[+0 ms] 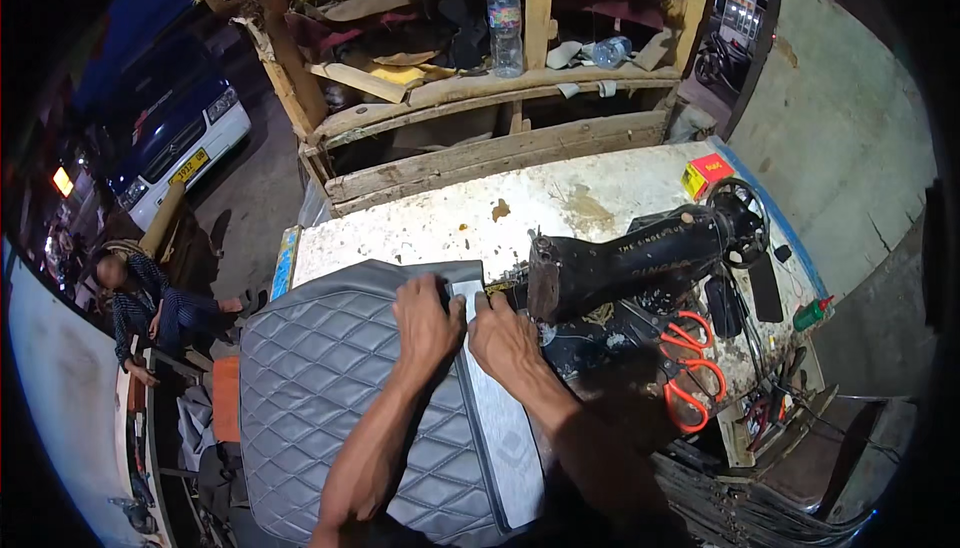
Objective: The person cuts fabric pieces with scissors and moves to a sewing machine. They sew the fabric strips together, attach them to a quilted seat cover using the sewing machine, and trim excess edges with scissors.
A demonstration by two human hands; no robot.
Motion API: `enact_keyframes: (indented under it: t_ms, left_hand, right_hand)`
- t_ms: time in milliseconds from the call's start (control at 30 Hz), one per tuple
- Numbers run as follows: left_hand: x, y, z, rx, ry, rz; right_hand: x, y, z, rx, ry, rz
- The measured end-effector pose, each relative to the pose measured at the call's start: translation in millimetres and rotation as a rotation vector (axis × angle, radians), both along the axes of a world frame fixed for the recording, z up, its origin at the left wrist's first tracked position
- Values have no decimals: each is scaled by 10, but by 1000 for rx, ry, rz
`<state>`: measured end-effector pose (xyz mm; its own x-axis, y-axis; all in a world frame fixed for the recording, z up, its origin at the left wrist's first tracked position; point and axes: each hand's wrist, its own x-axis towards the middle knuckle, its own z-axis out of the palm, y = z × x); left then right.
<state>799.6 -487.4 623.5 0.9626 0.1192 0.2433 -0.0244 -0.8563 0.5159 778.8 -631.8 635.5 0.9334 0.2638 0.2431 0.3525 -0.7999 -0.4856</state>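
A dark grey quilted vinyl panel point(335, 378) with diamond stitching lies over the left of the table. Along its right edge runs a light grey strip of material point(507, 438). My left hand point(428, 328) rests at the panel's far right edge, fingers bent and closed on the dark border. Beside it, my right hand point(506, 346) pinches the strip's far end with curled fingers. Both hands are just left of the head of a black sewing machine point(630, 268); its needle is hidden from me. Orange-handled scissors point(690, 373) lie right of my right forearm.
A stained white table point(430, 223) carries a red-and-yellow box point(706, 176) and a green bottle point(812, 314). Behind stands a wooden shelf point(500, 158) with a water bottle point(507, 33). A person point(150, 298) sits at left, near a parked vehicle point(185, 138).
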Motion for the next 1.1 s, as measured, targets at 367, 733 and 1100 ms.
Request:
enact_keyframes:
  t_ms: [367,733,1100]
  left_hand:
    - [-49,-81,81,8,109,161]
    - [469,174,200,-1,215,7]
    - [911,334,153,34,226,-383]
  right_hand:
    - [115,39,-17,80,134,-26]
    - [182,-41,69,184,265,8]
    - [33,103,2,-14,-37,-33]
